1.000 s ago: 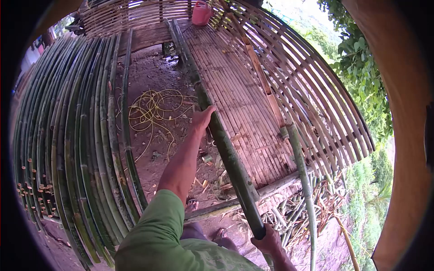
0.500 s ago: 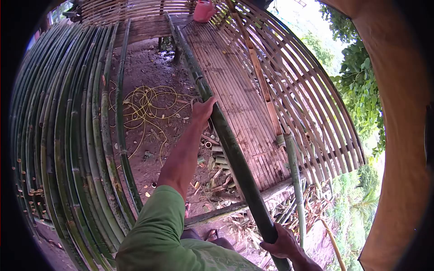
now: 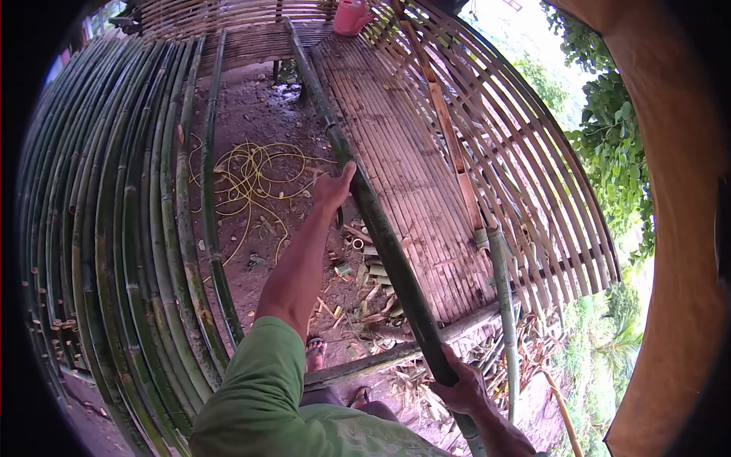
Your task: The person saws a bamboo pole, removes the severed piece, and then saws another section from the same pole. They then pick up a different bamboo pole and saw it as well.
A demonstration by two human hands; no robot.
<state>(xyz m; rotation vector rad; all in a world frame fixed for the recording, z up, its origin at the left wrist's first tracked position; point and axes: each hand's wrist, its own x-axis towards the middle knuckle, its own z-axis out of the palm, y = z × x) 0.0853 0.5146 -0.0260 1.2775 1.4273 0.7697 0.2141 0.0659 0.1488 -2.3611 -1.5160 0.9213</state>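
Note:
A long dark green bamboo pole runs from the far bench down towards me, slanting to the right. My right hand is wrapped round its near end. Farther along, my left hand grips the pole from the left side, thumb on top and fingers hidden beneath. A small dark strip hangs below the left hand; I cannot make out what it is. To the right of the pole lies a slatted bamboo bench.
Many green bamboo poles lie side by side on the left. A tangled yellow cord and bamboo offcuts are on the dirt floor. A slatted railing, an upright bamboo post and a pink watering can stand beyond.
The right hand has moved slightly up along the pole. My left hand has shifted to the pole's left side, its thumb now pointing up. The view has shifted slightly.

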